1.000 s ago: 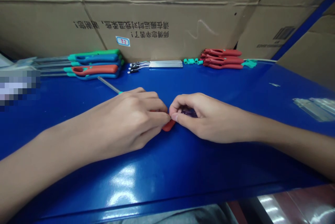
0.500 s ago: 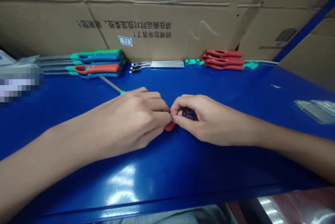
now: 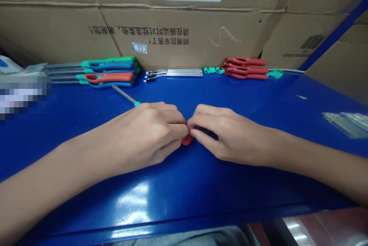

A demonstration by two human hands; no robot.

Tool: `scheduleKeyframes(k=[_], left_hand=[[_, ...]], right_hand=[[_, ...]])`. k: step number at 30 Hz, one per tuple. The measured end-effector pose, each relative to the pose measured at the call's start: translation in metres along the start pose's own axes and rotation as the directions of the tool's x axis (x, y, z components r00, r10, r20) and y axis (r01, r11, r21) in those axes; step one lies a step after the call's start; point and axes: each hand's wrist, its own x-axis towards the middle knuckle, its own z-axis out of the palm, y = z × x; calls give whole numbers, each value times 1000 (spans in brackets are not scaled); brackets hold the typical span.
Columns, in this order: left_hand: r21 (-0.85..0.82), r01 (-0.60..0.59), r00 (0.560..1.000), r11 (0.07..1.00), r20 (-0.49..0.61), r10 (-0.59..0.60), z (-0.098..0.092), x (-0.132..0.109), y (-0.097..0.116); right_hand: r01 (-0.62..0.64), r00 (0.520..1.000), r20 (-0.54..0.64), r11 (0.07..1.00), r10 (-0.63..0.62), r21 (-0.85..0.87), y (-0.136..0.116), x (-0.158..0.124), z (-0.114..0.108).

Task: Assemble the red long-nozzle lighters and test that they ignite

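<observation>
My left hand is closed over the handle of a stick lighter lying at an angle above the blue table. The lighter's metal tube and teal collar stick out beyond the knuckles, and the rounded orange end of its handle shows below the fingertips. Most of the handle is hidden under the hand. My right hand has thumb and fingers pinched together at that orange end, touching the left fingertips. What lies exactly between the right fingertips is covered.
At the back left lies a stack of finished-looking stick lighters. Silver tubes with wires, small teal rings and red handle shells line the cardboard wall. Clear plastic pieces rest at right.
A dark purple glossy thing that showed inside my right hand's grip is no longer visible. Both hands stay together at the lighter's handle end. The view has tilted slightly upward.
</observation>
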Motion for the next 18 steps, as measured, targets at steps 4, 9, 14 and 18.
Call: scheduleKeyframes(k=[4, 9, 14, 18], left_hand=[[-6, 16, 1000, 1000, 18, -16, -1, 0, 1], [-16, 22, 1000, 1000, 17, -22, -1, 1, 2], [-26, 22, 1000, 999, 19, -22, -1, 1, 2], [-22, 21, 1000, 1000, 4, -21, -2, 1, 2]], right_hand=[[11, 999, 33, 1000, -12, 26, 1, -1, -4], [-10, 1000, 7, 999, 10, 44, 0, -3, -5], [-8, 1000, -24, 997, 10, 71, 1, -3, -3], [2, 1000, -20, 997, -1, 71, 2, -2, -1]])
